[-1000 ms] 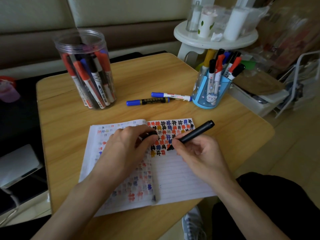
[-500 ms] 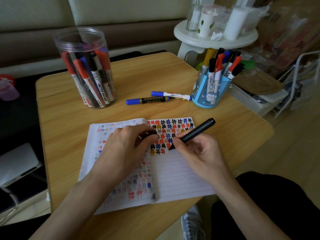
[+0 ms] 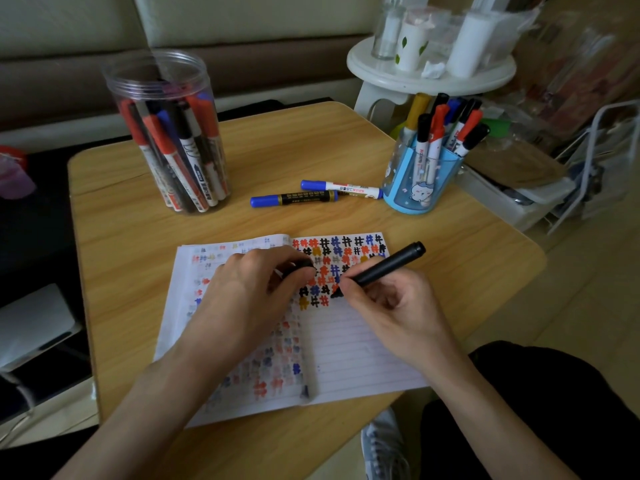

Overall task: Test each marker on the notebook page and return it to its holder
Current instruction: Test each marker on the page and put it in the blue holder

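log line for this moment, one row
step: test stroke | right hand: grips black marker, tip on notebook | left hand: pinches black cap | table: two blue markers loose

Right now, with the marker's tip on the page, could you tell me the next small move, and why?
Probably lift the black marker and push it into the cap: the right hand has its tip on the notebook beside the last marks, and the left hand holds the cap close by.

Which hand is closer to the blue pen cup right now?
Right. The right hand, gripping the black marker, is toward you from the blue pen cup; the left hand, holding the cap, rests farther left on the notebook.
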Demonstrator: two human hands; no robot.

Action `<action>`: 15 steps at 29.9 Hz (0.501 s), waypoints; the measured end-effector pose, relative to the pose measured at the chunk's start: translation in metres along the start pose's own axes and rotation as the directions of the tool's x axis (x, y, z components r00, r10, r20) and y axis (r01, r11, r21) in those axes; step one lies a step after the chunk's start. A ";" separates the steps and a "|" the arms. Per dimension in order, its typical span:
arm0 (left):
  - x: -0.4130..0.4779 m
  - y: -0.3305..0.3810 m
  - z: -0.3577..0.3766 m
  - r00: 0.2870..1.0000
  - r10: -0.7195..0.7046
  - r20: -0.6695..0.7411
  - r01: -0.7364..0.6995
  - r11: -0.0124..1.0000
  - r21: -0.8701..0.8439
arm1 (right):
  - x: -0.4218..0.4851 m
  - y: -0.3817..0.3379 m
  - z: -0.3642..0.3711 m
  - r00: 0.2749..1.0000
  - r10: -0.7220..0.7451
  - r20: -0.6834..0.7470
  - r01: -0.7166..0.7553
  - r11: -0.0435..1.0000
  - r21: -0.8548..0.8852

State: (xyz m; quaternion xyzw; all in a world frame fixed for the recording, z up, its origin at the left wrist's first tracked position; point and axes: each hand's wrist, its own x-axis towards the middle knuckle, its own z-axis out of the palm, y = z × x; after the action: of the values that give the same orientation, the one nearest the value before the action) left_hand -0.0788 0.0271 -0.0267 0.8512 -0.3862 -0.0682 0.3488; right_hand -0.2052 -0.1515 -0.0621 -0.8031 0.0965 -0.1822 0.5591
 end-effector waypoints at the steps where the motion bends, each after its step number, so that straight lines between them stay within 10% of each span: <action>1: 0.000 0.000 0.000 1.000 0.004 0.000 -0.004 1.000 0.002 | 0.000 0.000 0.000 1.000 0.012 0.006 -0.012 1.000 -0.016; 15: -0.003 0.001 -0.003 0.998 0.070 -0.002 -0.070 0.997 -0.030 | 0.000 -0.011 -0.005 0.991 0.128 -0.044 -0.116 0.971 0.211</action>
State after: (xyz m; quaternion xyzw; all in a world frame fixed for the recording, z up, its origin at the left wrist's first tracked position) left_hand -0.0801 0.0301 -0.0247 0.8318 -0.4145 -0.0612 0.3641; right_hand -0.2080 -0.1514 -0.0503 -0.7272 0.1421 -0.1795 0.6471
